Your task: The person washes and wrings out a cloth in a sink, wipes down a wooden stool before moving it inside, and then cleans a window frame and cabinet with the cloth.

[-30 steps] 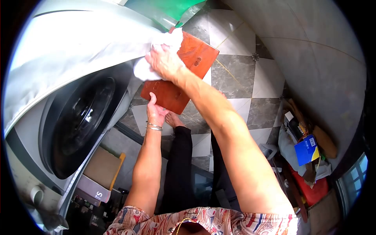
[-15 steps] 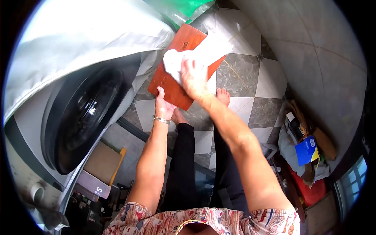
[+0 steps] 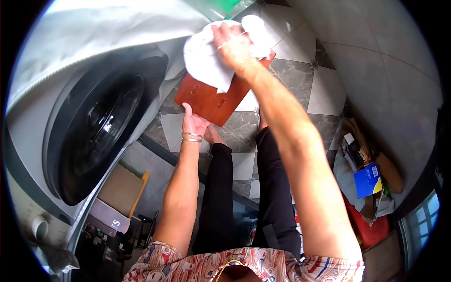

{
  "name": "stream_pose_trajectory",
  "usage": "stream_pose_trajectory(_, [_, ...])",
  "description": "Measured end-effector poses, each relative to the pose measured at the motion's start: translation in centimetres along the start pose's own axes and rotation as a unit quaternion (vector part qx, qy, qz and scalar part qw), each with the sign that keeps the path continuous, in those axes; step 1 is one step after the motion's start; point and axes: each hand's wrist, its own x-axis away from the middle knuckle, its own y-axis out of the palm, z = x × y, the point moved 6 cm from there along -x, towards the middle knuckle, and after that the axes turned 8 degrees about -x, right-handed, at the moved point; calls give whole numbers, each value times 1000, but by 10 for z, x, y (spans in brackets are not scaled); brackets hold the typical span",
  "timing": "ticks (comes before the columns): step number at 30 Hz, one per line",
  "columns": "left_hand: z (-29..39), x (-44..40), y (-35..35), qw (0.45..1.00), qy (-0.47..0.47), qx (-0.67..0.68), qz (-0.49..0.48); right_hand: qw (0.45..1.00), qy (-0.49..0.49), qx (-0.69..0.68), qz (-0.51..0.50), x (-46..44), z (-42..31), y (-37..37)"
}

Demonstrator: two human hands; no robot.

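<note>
A reddish-brown wooden board with small oblong marks in its face is held out in front of me, above the floor. My left hand grips its near left edge, thumb by the top face and the other fingers under it. A white cloth covers much of the board's far half, one corner hanging toward me. On top of the cloth lies my right hand, closed over it and slightly blurred, pressing it to the wood.
On the left stands a front-loading washing machine under a pale cover. Cardboard lies below it. To the right, a blue box and bags sit by the wall, over a red item. Tiles cover the floor.
My right hand has pushed the cloth away from me, toward the board's far end, and the cloth is spread wider. More of the near wood shows. My left hand keeps its grip, shifted slightly.
</note>
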Motion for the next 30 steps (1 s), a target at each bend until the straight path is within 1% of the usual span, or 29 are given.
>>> stream_pose_trajectory(1, [0, -1, -2, 1000, -1, 1, 3, 999, 17, 34, -19, 3, 12, -11])
stream_pose_trajectory(3, [1, -6, -1, 1000, -3, -2, -20, 997, 67, 29, -25, 16, 30, -13])
stream_pose_trajectory(5, [-2, -12, -5, 1000, -9, 10, -14, 990, 139, 1, -38, 36, 22, -7])
stream_pose_trajectory(6, [-3, -14, -5, 1000, -11, 10, -20, 991, 135, 7, -17, 48, 12, -9])
stream_pose_trajectory(8, [-8, -27, -19, 999, -16, 11, -26, 988, 149, -15, -45, 73, -5, -2])
stream_pose_trajectory(10, [-24, -57, -56, 997, -63, 30, 35, 987, 133, -21, -84, 103, -33, -1])
stream_pose_trajectory(11, [-24, -52, -46, 997, -65, 31, 33, 987, 129, -56, -84, 117, -47, 0])
stream_pose_trajectory(12, [-10, -38, -28, 999, 23, -7, 45, 985, 119, -70, -101, 131, -59, 7])
stream_pose_trajectory(13, [8, -24, -12, 991, 112, -46, 56, 977, 121, -99, -143, 145, -71, 13])
stream_pose_trajectory(14, [15, -16, -16, 986, 81, -32, 142, 969, 108, -141, -171, 155, -79, 9])
stream_pose_trajectory(15, [37, 0, -5, 957, 121, -166, 204, 958, 93, -182, -199, 161, -81, 6])
stream_pose_trajectory(16, [62, 0, -12, 806, 263, -456, 270, 959, 94, -180, -198, 158, -71, 0])
stream_pose_trajectory(17, [85, 13, 3, 689, 408, -548, 244, 975, 36, -148, -163, 145, -62, -16])
stream_pose_trajectory(18, [98, 15, 13, 647, 437, -589, 207, 985, -21, -115, -127, 133, -52, -32])
stream_pose_trajectory(19, [109, 11, 25, 602, 465, -627, 169, 997, -20, -75, -19, 116, -33, -55])
stream_pose_trajectory(20, [115, -7, 27, 631, 431, -630, 139, 994, 39, -99, 37, 102, -10, -64])
stream_pose_trajectory(21, [117, -23, 30, 658, 396, -632, 109, 982, 150, -102, -43, 94, 11, -55])
stream_pose_trajectory(22, [119, -26, 39, 658, 396, -632, 105, 976, 186, -110, -26, 102, 15, -39])
stream_pose_trajectory(23, [118, -33, 47, 676, 331, -650, 100, 968, 222, -117, -8, 106, 11, -27])
stream_pose_trajectory(24, [114, -35, 52, 691, 263, -666, 98, 953, 268, -115, -87, 116, 7, -8])
stream_pose_trajectory(25, [108, -36, 50, 703, 191, -678, 97, 957, 268, -88, -62, 122, -4, -4])
stream_pose_trajectory(26, [108, -34, 50, 722, 198, -657, 89, 960, 259, -48, -94, 128, -19, -1])
stream_pose_trajectory(27, [106, -40, 43, 720, 200, -659, 87, 961, 250, -6, -121, 133, -33, 0])
stream_pose_trajectory(29, [97, -59, 21, 830, 178, -528, 32, 963, 170, -79, -194, 153, -70, 9])
stream_pose_trajectory(30, [95, -44, 27, 881, 137, -453, -3, 964, 117, -79, -225, 161, -89, 5])
